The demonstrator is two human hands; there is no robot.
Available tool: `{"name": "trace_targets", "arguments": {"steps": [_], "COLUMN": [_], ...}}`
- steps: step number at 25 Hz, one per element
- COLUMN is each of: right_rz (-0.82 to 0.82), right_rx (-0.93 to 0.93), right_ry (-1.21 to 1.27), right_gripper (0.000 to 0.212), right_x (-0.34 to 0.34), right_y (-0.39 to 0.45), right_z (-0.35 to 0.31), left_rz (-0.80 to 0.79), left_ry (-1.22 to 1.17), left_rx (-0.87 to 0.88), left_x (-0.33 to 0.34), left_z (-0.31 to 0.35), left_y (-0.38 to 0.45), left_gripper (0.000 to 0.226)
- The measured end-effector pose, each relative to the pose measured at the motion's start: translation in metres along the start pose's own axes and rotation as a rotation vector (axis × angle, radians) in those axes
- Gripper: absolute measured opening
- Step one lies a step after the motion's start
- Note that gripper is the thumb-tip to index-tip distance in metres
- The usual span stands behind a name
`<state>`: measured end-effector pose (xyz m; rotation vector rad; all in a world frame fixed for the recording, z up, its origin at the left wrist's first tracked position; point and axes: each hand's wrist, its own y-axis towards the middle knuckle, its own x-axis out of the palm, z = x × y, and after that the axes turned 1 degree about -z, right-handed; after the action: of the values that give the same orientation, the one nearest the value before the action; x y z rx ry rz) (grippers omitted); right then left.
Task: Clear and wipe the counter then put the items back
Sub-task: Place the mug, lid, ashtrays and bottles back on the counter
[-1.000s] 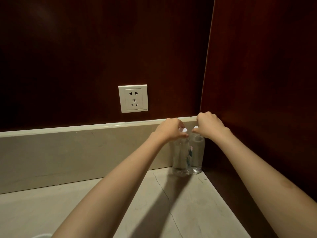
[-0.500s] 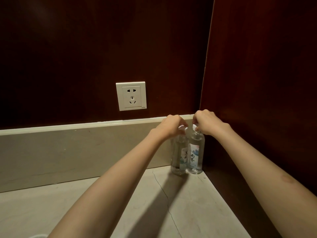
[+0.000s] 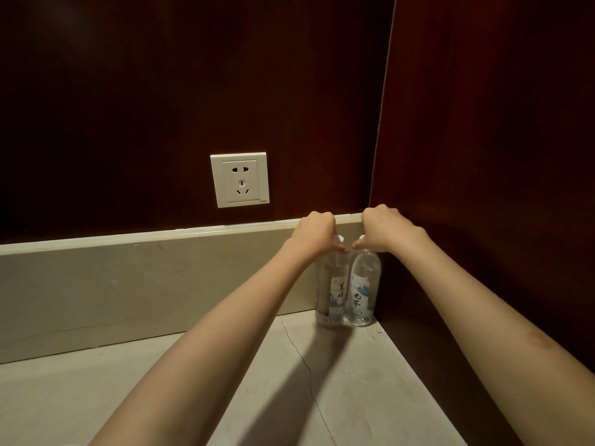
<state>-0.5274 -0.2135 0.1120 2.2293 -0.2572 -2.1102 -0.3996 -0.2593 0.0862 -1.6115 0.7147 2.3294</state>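
I see two clear plastic bottles standing upright in the back right corner of the counter [image 3: 322, 381], and they touch each other side by side. The left bottle [image 3: 331, 291] and the right bottle [image 3: 362, 289] each carry a pale label with dark characters and a bluish picture, and each has a white cap. Both look transparent from shoulder to base; I cannot tell how much liquid is inside them. My left hand [image 3: 317, 231] is curled around the top of the left bottle and holds it at the cap, with the knuckles turned up. My right hand [image 3: 383, 228] holds the top of the right bottle in the same way, and its thumb and fingers pinch the neck just under the cap. The two hands are just beside each other, almost touching at the fingertips. The counter is pale stone with a thin dark crack that runs from the bottles toward me. Behind it there is a low beige backsplash [image 3: 145, 284], and the bottles stand just in front of it. Above it the wall is dark red-brown wood, with a white power socket [image 3: 240, 180] on it. A second dark wood panel [image 3: 489, 156] closes the corner at the right, just beside the right bottle.
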Motion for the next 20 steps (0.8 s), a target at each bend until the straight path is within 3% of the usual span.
{"name": "trace_targets", "arguments": {"steps": [6, 15, 20], "right_rz": [-0.029, 0.004, 0.028], "right_rx": [-0.044, -0.049, -0.039], "right_ry": [0.008, -0.011, -0.012], "right_gripper": [0.027, 0.03, 0.034], "right_x": [0.002, 0.003, 0.003], "right_y": [0.004, 0.004, 0.002], "right_z": [0.005, 0.005, 0.006], "left_rz": [0.013, 0.096, 0.114], "left_ry": [-0.033, -0.118, -0.124], "left_rx": [0.014, -0.001, -0.038], "left_x": [0.004, 0.012, 0.009], "left_z": [-0.001, -0.001, 0.0], "left_y": [-0.002, -0.007, -0.012], "left_gripper": [0.047, 0.049, 0.037]}}
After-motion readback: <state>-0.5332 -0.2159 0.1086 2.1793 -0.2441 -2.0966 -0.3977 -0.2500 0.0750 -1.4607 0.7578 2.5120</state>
